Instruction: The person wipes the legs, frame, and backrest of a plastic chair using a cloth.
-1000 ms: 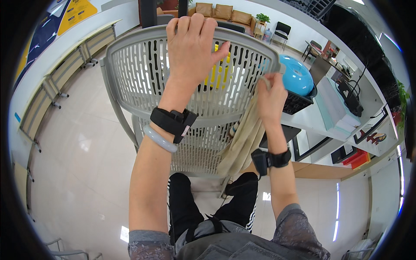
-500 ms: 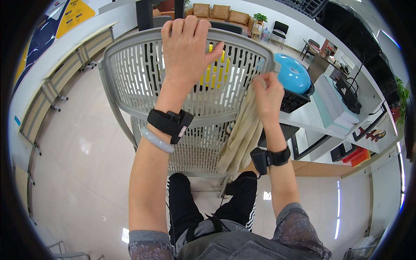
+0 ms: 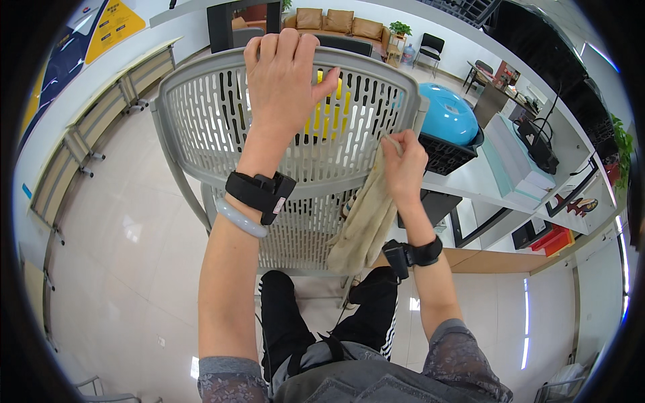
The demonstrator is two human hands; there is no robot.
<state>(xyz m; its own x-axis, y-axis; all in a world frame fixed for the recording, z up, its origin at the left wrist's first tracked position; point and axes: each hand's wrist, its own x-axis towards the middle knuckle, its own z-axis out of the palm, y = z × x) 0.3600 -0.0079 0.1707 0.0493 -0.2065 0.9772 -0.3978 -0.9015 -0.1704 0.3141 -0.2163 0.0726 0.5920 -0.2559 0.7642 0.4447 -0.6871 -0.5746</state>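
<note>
Before me stands a grey plastic chair (image 3: 201, 161) with a slotted back. My left hand (image 3: 281, 87) grips the top edge of that back, fingers hooked over it and thumb stuck out to the right. At the back's right side, my right hand (image 3: 406, 164) is closed in a pinch on the upper end of a beige cloth (image 3: 366, 225). The cloth hangs in long folds against the lower right of the chair back. Something yellow (image 3: 327, 111) shows through the slots. My fingertips beyond the chair's top rim are partly hidden.
To the right, a white shelf unit bears a black basket (image 3: 451, 153) with a blue domed object (image 3: 449, 114), and a pale stack of sheets (image 3: 514, 158). Folded tables (image 3: 101, 114) line the left wall. A brown sofa (image 3: 336, 23) stands at the far end.
My right hand has moved a little down and to the left, taking the beige cloth with it. My left hand keeps its place on the chair's top edge.
</note>
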